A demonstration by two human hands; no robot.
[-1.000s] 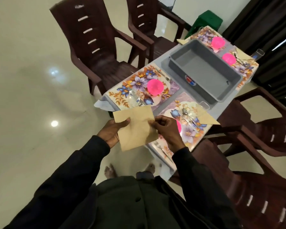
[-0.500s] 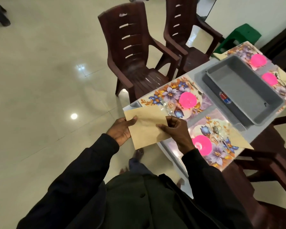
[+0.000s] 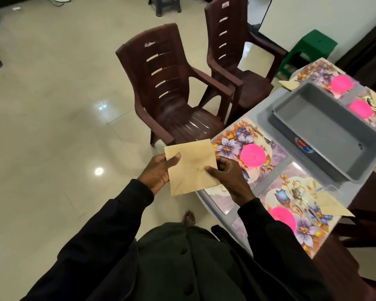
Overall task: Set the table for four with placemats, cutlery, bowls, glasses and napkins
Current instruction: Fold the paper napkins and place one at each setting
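Both hands are holding one tan paper napkin (image 3: 191, 168) flat in the air, just off the near corner of the tabletop (image 3: 227, 212). The left hand (image 3: 159, 172) is pinching its left edge, thumb on top. The right hand (image 3: 228, 177) is pinching its right edge with curled fingers.

Progress, as judged from the layout:
- Four floral placemats are lying in place, each carrying a pink bowl.
- The nearest placemat (image 3: 302, 227) is showing its bowl (image 3: 282, 218), a spoon (image 3: 300, 196) and a folded napkin (image 3: 332, 205) at its far edge.
- The two far placemats are each showing a bowl (image 3: 341, 83) (image 3: 360, 108); a tan napkin corner (image 3: 288, 83) is sticking out beside the first.
- The placemat facing the closer chair (image 3: 230, 144) is carrying a bowl (image 3: 252, 155) and a fork (image 3: 263, 135), but no napkin is showing there.
- Glasses: too blurred to confirm at any setting.

Judgement: the task is nearing its end, and the held napkin is probably going to that fourth setting.

Surface and room: a grey plastic tub (image 3: 326, 135) is sitting empty mid-tabletop between the settings. Two dark brown plastic armchairs (image 3: 172, 94) (image 3: 237, 51) are standing along the far side. A green stool (image 3: 308, 51) is standing by the white wall. The floor (image 3: 52, 105) is glossy cream tile, reflecting ceiling lights.
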